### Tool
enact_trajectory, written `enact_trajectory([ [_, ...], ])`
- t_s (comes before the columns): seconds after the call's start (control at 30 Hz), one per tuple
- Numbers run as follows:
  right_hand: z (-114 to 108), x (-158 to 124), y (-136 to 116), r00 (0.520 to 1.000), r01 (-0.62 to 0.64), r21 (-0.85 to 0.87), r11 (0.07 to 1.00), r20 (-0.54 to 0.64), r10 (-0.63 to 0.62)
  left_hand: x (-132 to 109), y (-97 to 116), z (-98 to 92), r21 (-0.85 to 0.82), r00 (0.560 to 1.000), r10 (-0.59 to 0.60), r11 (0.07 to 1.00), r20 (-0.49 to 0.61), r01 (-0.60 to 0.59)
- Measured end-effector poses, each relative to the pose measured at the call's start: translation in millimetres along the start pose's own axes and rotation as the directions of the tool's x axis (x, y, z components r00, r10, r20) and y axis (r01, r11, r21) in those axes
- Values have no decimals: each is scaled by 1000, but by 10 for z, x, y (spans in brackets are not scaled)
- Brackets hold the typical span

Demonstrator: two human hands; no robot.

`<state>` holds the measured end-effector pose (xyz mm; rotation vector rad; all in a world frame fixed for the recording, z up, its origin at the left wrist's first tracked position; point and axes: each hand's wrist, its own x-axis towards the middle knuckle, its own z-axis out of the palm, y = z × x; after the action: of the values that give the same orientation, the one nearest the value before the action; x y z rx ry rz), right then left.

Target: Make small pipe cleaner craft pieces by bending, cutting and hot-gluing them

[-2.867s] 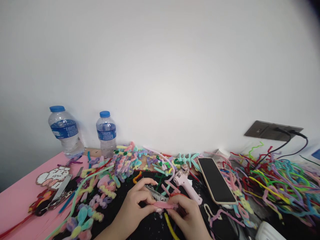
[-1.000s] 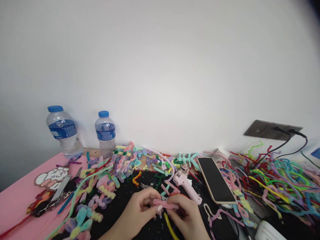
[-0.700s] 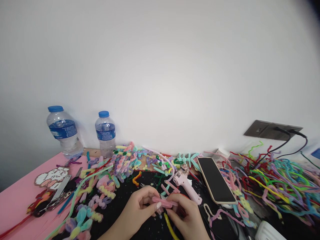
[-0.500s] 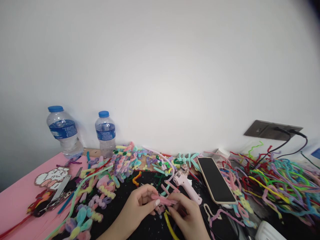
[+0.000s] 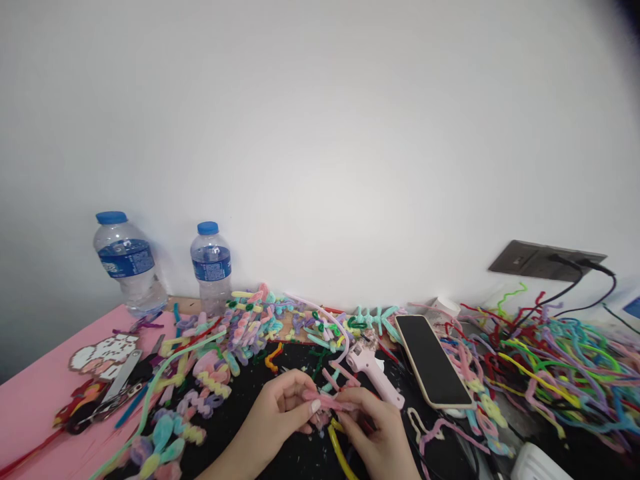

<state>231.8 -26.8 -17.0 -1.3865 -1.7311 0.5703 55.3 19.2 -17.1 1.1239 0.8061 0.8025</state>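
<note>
Between my hands, low in the middle of the view, is a pink pipe cleaner [image 5: 327,400], bent into a small bundle. My left hand [image 5: 280,410] pinches its left end between thumb and forefinger. At the other end, my right hand [image 5: 373,420] has its fingers closed on the same piece. Part of it is hidden behind the fingers. A yellow pipe cleaner [image 5: 340,453] lies just below, between the two hands. Just beyond my right hand rests a pink glue gun [image 5: 377,377], with cut pink and mint pipe cleaner pieces beside it.
A phone [image 5: 434,360] lies right of the glue gun. Tangled pipe cleaners [image 5: 570,373] cover the right side, below a wall socket [image 5: 545,259] with black cables. Two water bottles [image 5: 127,260] stand at the wall, left. Scissors [image 5: 120,383] lie on the pink surface [image 5: 40,360].
The pink pipe cleaner and the right fingertips have shifted very slightly. Both hands keep their hold, and everything else stays in place.
</note>
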Motion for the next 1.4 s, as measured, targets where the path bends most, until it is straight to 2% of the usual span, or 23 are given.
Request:
enact_trajectory([
  [0.27,4,-10,-4,999,-27,72,997,18,26,4,-23,-12,-84,998,-22,996,51,26],
  [0.47,4,-7,-19,996,-65,91,994,72,59,-2,-28,-10,-50,998,-16,999,63,19],
  [0.63,9,-9,-5,995,-72,92,993,72,65,-2,-14,-15,-35,998,-16,999,58,18],
  [0.77,23,-27,14,995,-82,132,988,66,74,-11,-31,-29,74,997,46,996,63,-51],
  [0.97,2,6,-14,992,-114,222,968,85,97,-43,5,-55,283,980,186,939,66,-197],
  [1.17,-4,4,-45,979,-177,332,927,155,132,-14,18,-83,265,980,176,944,95,-195],
  [1.33,18,-45,-33,969,-184,448,875,233,84,-18,26,-84,233,985,149,958,86,-166],
  [1.4,29,-56,-23,964,-195,476,858,252,79,-27,38,-85,249,983,143,954,117,-168],
])
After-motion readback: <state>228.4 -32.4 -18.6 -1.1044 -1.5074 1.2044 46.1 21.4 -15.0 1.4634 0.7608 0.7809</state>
